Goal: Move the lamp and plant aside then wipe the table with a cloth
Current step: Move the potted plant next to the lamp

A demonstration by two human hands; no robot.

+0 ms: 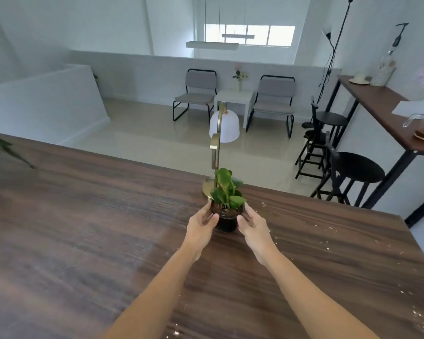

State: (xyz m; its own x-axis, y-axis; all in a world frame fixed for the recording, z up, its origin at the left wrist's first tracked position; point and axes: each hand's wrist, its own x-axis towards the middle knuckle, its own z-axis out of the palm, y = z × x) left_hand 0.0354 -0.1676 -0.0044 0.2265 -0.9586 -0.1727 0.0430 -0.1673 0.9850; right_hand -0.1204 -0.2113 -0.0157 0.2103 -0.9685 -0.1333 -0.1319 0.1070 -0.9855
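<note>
No writing, label, brand, number or sign can be read anywhere in the view. The black pot of the plant shows a plain side with no lettering, and the lamp behind it has a bare white shade and brass stem. The bench is only wood grain and pale specks.

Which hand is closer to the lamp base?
Left. The left hand cups the plant pot just below the lamp base; the right hand is on the pot's far side.
</note>
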